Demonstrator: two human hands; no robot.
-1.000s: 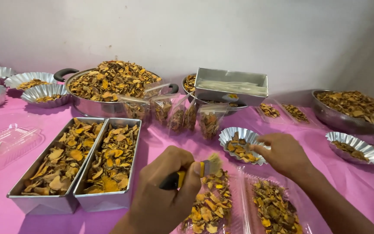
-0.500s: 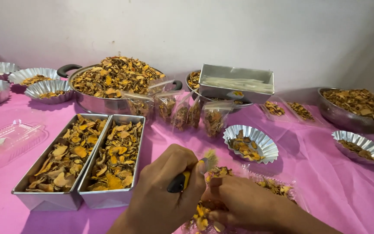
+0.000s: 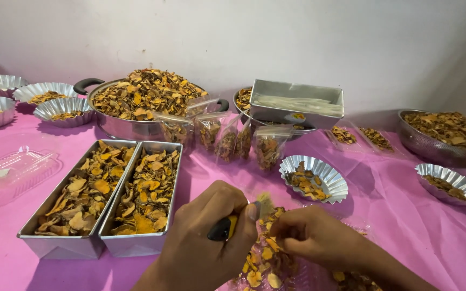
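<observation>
Gripping a small brush (image 3: 238, 218) w/ yellow-black handle, left hand (image 3: 203, 242) is fisted tight at bottom centre, bristles over dried orange slices (image 3: 262, 258) in a clear tray. Right hand (image 3: 311, 237), fingers curled, pinches slices just beside the bristles. Two metal loaf tins (image 3: 103, 199) sit left of centre.

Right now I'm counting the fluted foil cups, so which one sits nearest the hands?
The fluted cup just above the right hand, holding a few orange chips; the other cups lie at the table's far left and right edges.
</observation>
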